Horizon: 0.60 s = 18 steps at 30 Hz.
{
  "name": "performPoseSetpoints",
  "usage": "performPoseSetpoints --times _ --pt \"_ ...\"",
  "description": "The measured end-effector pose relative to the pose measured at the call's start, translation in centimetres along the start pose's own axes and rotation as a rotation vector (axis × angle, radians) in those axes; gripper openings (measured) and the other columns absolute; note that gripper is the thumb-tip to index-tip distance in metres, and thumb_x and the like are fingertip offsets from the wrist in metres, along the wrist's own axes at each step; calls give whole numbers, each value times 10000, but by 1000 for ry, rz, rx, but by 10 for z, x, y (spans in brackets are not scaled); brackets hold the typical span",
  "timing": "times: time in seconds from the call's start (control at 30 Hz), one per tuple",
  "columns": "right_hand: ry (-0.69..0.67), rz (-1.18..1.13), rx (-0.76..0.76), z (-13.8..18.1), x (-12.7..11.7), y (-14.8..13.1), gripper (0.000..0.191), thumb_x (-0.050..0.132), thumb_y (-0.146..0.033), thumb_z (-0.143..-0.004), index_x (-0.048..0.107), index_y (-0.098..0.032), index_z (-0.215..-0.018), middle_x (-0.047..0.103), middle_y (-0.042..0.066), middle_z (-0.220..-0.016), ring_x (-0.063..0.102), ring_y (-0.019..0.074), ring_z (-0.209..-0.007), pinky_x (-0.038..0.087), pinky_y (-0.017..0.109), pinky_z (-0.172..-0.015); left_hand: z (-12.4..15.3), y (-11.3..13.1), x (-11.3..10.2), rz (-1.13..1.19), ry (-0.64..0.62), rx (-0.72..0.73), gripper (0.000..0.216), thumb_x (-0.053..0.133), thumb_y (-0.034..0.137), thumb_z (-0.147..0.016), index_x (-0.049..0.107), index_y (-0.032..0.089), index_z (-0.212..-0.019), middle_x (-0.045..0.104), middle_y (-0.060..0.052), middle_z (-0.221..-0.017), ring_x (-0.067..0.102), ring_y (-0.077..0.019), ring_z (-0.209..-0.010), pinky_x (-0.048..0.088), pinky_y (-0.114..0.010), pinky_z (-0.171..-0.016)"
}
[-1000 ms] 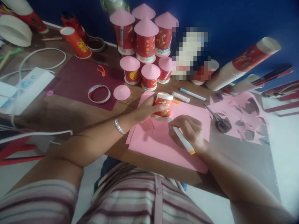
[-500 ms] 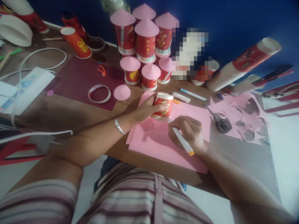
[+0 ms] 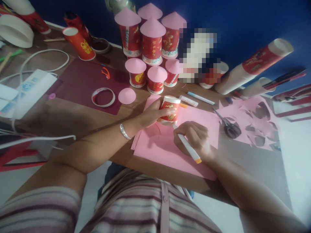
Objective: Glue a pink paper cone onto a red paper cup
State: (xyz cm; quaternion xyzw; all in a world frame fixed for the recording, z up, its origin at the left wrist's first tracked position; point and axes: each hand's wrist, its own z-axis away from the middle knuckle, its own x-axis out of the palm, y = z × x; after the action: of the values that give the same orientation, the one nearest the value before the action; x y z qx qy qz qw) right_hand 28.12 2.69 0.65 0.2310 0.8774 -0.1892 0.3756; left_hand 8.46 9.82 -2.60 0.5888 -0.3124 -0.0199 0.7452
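Observation:
My left hand [image 3: 152, 114] is wrapped round a small red paper cup [image 3: 170, 109] that stands upside down on a sheet of pink paper [image 3: 170, 147]. My right hand [image 3: 195, 137] is closed on a white marker with an orange end [image 3: 189, 148]. The marker's tip rests on the paper right at the cup's base, on its near right side. A faint drawn arc shows on the paper to the left of the cup.
Red cups with pink cone lids [image 3: 152, 45] stand stacked behind. A loose pink cone [image 3: 126, 95], a tape ring [image 3: 103, 97], a glue stick [image 3: 188, 101], a blue pen [image 3: 200, 98], scissors [image 3: 228, 126] and pink scraps [image 3: 252, 121] lie around. A power strip [image 3: 29, 92] sits at left.
My right hand and the marker have slid a little to the left along the cup's base. The left hand and the cup have stayed put.

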Motion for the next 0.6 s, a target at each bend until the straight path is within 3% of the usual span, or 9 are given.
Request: performPoseSetpoints --times 0.43,0.6 --pt "5 -16 -7 -1 1 1 231 615 -37 -893 538 -237 -982 639 -22 -736 599 140 -624 500 273 -571 1 1 2 -21 -5 7 549 867 321 -753 575 170 -1192 687 -49 -1058 680 -154 -908 539 -293 -794" --pt "8 -22 -11 -1 1 2 239 618 -31 -881 544 -236 -980 644 -19 -738 600 145 -621 501 275 -562 1 1 2 -19 -8 6 541 862 331 -762 575 172 -1193 683 -27 -1003 670 -139 -844 550 -309 -802"
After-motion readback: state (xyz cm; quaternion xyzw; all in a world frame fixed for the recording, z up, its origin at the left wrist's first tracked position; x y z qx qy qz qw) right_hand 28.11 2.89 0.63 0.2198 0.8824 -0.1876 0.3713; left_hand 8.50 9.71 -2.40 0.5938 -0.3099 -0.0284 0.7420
